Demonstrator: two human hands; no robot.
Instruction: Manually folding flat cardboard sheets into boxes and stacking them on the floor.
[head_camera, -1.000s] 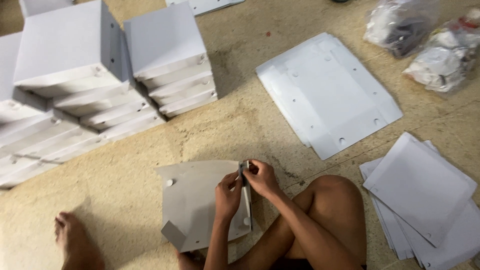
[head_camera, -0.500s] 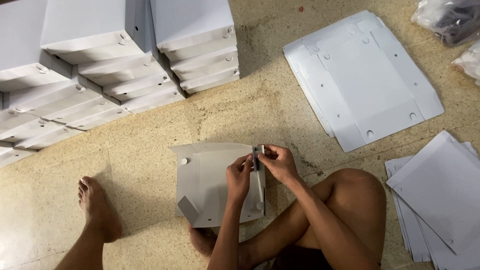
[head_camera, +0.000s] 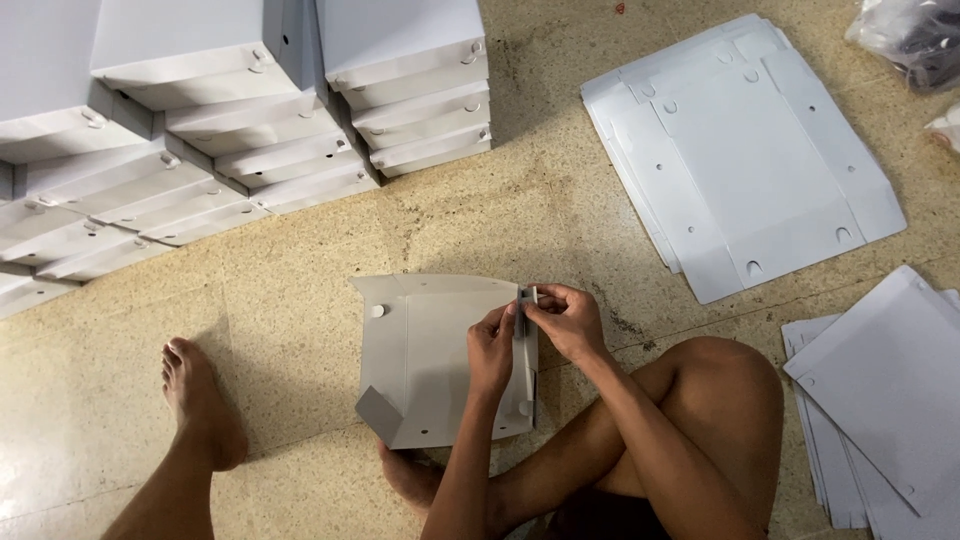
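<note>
Stacks of finished grey boxes (head_camera: 250, 110) fill the floor's (head_camera: 500, 220) top-left corner; flat blanks (head_camera: 745, 150) lie toward the top-right. Centre floor, a half-folded box blank (head_camera: 430, 350) lies before the person; step appears to be fixing a fastener at its right edge. Left hand (head_camera: 492, 350) and right hand (head_camera: 568, 320) both pinch a small clip (head_camera: 526, 297) there, fingers closed; seating it likely needs steady alignment.

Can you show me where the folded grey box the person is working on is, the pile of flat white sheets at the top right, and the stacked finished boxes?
folded grey box (head_camera: 430, 350), head view, on its flat middle panel.
flat white sheets (head_camera: 745, 150), head view, on the top sheet's middle.
stacked finished boxes (head_camera: 400, 35), head view, on the top box's lid.
</note>
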